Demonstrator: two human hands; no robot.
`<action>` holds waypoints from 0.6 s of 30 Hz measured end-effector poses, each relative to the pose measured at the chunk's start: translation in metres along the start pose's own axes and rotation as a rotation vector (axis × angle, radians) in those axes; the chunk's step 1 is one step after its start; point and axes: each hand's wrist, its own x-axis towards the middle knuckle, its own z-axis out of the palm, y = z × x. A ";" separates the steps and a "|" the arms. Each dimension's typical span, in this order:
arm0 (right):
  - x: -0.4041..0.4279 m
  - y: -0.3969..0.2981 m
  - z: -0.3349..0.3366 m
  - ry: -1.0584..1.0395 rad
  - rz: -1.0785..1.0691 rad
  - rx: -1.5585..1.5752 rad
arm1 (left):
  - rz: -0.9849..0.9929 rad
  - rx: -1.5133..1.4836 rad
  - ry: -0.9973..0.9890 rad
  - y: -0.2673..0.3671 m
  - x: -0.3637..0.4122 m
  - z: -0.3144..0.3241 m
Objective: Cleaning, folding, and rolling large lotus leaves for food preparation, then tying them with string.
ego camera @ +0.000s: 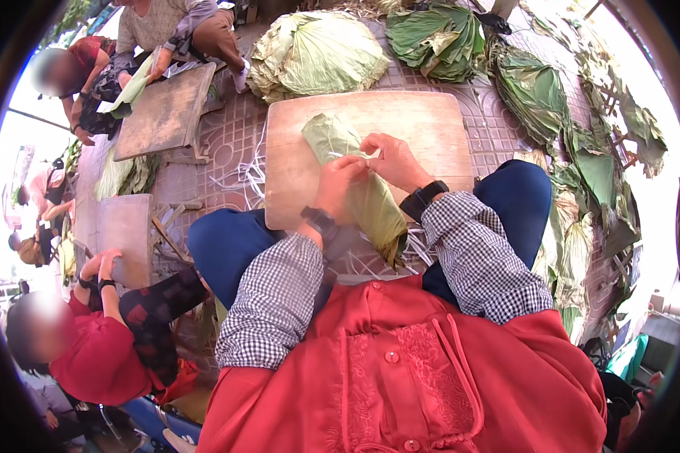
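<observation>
A long roll of dried lotus leaves [377, 210] lies slantwise across a low wooden board [430, 122], its near end hanging over the board's front edge. My left hand [340, 180] and my right hand [398, 162] meet over the middle of the roll, fingertips pinched together. A short piece of white strip [335, 154] shows on the roll beside my left fingers. Both hands appear to grip this strip, though what lies between the fingertips is mostly hidden.
White strips [243, 175] are strewn on the paving left of the board. Large stacks of lotus leaves [320, 54] stand beyond it, with more leaves [535, 93] along the right. Several people are at the left, near low wooden tables [167, 107]; one person's hands [147, 71] hold a folded leaf.
</observation>
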 end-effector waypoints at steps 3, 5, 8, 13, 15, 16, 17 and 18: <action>-0.007 0.010 0.006 0.099 -0.083 -0.161 | -0.009 -0.051 0.021 0.001 -0.001 0.001; -0.014 0.009 0.002 -0.019 -0.030 -0.234 | 0.016 -0.051 0.016 -0.001 -0.002 0.000; -0.011 0.008 0.001 -0.121 0.036 -0.308 | 0.070 -0.035 0.019 -0.005 0.002 -0.007; -0.008 0.016 -0.003 -0.047 0.077 -0.294 | 0.446 0.856 0.235 -0.006 -0.001 0.001; -0.005 0.015 -0.004 -0.023 0.079 -0.295 | 0.597 1.253 0.180 -0.008 -0.006 0.001; -0.003 0.013 -0.003 -0.024 0.073 -0.295 | 0.599 1.254 0.185 -0.007 -0.006 0.000; 0.000 0.010 -0.003 -0.011 -0.001 -0.275 | 0.588 1.198 0.181 -0.005 -0.006 -0.001; 0.001 0.008 -0.003 0.002 -0.074 -0.258 | 0.577 1.139 0.174 -0.007 -0.005 -0.002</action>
